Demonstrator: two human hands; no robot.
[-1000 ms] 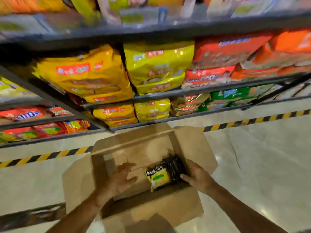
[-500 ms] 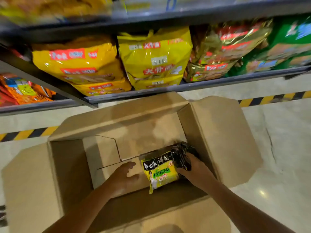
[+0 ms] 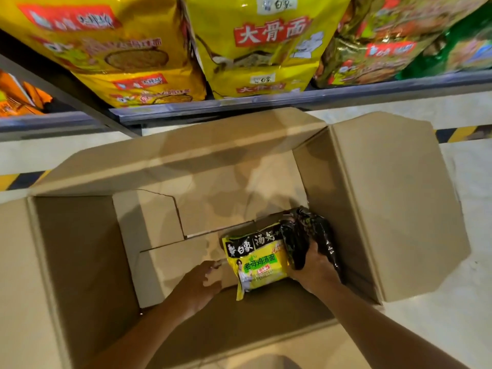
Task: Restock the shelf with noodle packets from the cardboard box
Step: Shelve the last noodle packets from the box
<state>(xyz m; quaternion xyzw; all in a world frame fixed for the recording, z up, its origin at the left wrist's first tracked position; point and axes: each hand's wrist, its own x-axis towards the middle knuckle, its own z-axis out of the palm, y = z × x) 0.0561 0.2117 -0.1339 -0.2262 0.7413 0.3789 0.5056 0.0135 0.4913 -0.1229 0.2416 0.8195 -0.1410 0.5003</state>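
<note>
**Reaching into the carton: both hands at the last noodle packets**

Head view, looking down into an open cardboard box (image 3: 80,262) that stands on a pale floor (image 3: 452,315) in front of a metal shelf (image 3: 266,102). All 4 flaps are folded outward; the widest visible flap lies at 3 o'clock.

Right hand (image 3: 316,267): lowered into the box at its 4 o'clock corner, fingers curled round the edge of a dark noodle packet (image 3: 314,233), which stands against the right wall. Just beside it, toward 9 o'clock and touching it, a yellow-green noodle packet (image 3: 255,265) lies tilted with its printed face up; whether the same hand also grips this packet cannot be told.

Left hand (image 3: 199,283): inside the box at 6 o'clock, fingers loosely extended and holding nothing, fingertips near the left edge of the yellow-green packet and over the box's bottom flaps (image 3: 170,251).

Shelf, at 12 o'clock: 2 stacks of large yellow noodle multipacks (image 3: 255,49), with gold (image 3: 378,43) and green (image 3: 458,49) packs toward 2 o'clock. Orange packs (image 3: 18,97) sit on a neighbouring shelf at 10 o'clock. Black-and-yellow hazard tape (image 3: 463,133) runs along the floor beneath the shelving.
</note>
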